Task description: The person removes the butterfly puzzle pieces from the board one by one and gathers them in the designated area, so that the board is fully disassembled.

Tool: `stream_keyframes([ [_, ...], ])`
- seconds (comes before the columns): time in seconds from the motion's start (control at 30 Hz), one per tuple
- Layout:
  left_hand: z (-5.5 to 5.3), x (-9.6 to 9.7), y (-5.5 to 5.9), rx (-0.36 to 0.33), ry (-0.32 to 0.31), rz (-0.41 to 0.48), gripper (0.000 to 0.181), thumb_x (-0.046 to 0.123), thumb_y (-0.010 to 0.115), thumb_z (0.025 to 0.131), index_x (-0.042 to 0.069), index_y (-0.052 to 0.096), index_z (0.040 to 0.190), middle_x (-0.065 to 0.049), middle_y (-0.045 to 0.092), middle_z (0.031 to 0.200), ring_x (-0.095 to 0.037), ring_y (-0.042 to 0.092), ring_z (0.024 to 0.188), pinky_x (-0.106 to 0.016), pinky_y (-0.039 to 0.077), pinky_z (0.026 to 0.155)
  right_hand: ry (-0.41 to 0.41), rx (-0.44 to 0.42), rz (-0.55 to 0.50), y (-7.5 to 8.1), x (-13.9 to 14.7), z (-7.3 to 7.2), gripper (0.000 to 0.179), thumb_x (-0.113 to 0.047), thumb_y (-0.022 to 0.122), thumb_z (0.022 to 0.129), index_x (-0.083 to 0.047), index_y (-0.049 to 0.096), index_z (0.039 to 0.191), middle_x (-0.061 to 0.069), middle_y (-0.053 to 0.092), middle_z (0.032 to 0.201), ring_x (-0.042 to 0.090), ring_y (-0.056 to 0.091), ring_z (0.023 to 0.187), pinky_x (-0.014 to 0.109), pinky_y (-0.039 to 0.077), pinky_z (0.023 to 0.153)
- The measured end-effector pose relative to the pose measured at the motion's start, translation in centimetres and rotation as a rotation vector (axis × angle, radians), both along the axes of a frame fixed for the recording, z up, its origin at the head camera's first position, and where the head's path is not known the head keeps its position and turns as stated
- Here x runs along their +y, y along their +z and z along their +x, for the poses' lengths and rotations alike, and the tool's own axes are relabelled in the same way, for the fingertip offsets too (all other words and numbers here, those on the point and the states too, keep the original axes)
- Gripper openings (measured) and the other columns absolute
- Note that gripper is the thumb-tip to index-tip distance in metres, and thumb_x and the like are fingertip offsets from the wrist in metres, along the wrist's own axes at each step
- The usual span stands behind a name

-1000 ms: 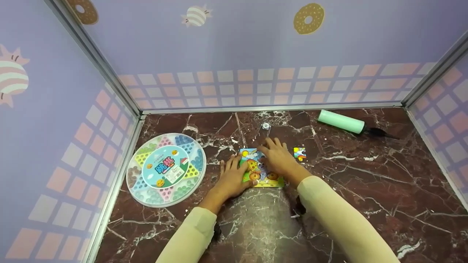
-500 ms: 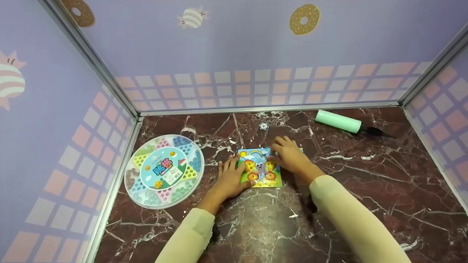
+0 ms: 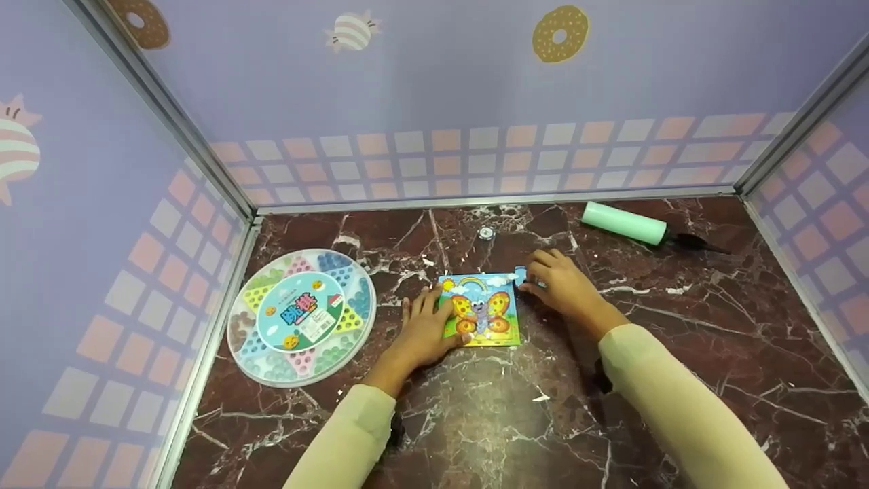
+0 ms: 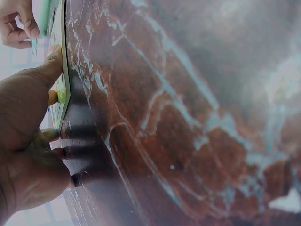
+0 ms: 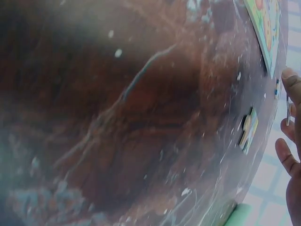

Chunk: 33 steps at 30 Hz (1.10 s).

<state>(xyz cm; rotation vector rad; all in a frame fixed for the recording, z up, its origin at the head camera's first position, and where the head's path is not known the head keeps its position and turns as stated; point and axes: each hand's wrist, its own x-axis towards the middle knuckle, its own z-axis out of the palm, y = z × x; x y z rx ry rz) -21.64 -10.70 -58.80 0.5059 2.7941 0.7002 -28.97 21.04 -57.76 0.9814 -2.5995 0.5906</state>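
Observation:
In the head view, a square jigsaw puzzle (image 3: 481, 322) with a butterfly picture lies on the table. My left hand (image 3: 422, 333) rests along its left edge, fingers spread and thumb on the lower part of the picture; the left wrist view shows that thumb (image 4: 52, 63) lying on the board. Just off the puzzle's upper right corner, my right hand (image 3: 560, 284) pinches a light blue puzzle piece (image 3: 521, 275) between thumb and fingers. Another puzzle piece (image 5: 249, 132) lies on the table below the right hand in the right wrist view; in the head view the hand hides it.
A round Chinese checkers set (image 3: 302, 318) with marbles under its clear cover lies to the left. Behind the puzzle is a small round poker chip (image 3: 485, 233). A mint green hand pump (image 3: 624, 223) with a black end lies at the back right. Patterned walls enclose the marble-look table (image 3: 489, 421).
My right hand has moved right, from over the puzzle to beyond its upper right corner, and the light blue piece now shows in its fingers. The left hand has stayed on the puzzle.

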Motion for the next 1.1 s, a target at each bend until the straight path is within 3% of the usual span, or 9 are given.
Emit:
stream_keyframes([
  [0.2,-0.1,0.1,-0.1,-0.012,0.001,-0.007,0.052,0.055,0.073,0.102,0.013,0.059,0.129,-0.024,0.022,0.182,-0.053,0.016,0.169,-0.078,0.005,0.133,-0.003,0.009,-0.013,0.1,1.3,0.1,0.023,-0.017,0.091,0.091,-0.006,0.072,0.091,0.010,0.070,0.107,0.035,0.063,0.098,0.054,0.057,0.086],
  [0.3,-0.2,0.0,-0.2,-0.015,0.000,-0.002,0.051,0.056,0.072,0.102,0.014,0.059,0.126,-0.023,0.021,0.182,-0.053,0.015,0.170,-0.079,0.005,0.133,-0.017,-0.015,0.001,0.2,2.0,0.3,0.021,-0.018,0.089,0.093,-0.004,0.075,0.102,0.011,0.072,0.112,0.037,0.065,0.103,0.057,0.058,0.093],
  [0.47,-0.2,0.0,0.0,-0.002,-0.004,0.008,0.049,0.057,0.072,0.102,0.013,0.059,0.121,-0.025,0.022,0.182,-0.054,0.016,0.169,-0.080,0.006,0.132,-0.047,-0.061,0.024,0.3,3.2,0.4,0.033,-0.018,0.087,0.096,-0.002,0.077,0.123,0.014,0.074,0.121,0.039,0.067,0.113,0.061,0.057,0.105],
  [0.77,-0.1,0.0,0.0,-0.015,-0.005,0.026,0.046,0.054,0.072,0.104,0.013,0.059,0.122,-0.023,0.020,0.183,-0.053,0.012,0.170,-0.079,0.003,0.133,-0.072,-0.116,0.035,0.1,5.5,0.6,0.036,-0.013,0.083,0.099,0.003,0.075,0.131,0.022,0.072,0.132,0.045,0.067,0.122,0.069,0.049,0.117],
  [0.9,-0.1,0.1,-0.1,-0.008,-0.008,0.028,0.047,0.055,0.072,0.103,0.013,0.059,0.122,-0.024,0.020,0.182,-0.054,0.013,0.170,-0.080,0.004,0.133,-0.105,-0.137,0.058,-0.2,6.6,0.7,0.035,-0.011,0.081,0.099,0.001,0.075,0.131,0.022,0.072,0.132,0.046,0.066,0.121,0.067,0.052,0.112],
  [1.1,-0.1,0.0,-0.2,-0.002,-0.002,0.019,0.047,0.054,0.074,0.102,0.014,0.059,0.121,-0.024,0.025,0.180,-0.055,0.016,0.169,-0.080,0.006,0.132,-0.132,-0.148,0.072,-0.7,7.6,0.9,0.033,-0.013,0.080,0.101,0.002,0.076,0.129,0.020,0.070,0.121,0.044,0.065,0.108,0.063,0.056,0.098],
])
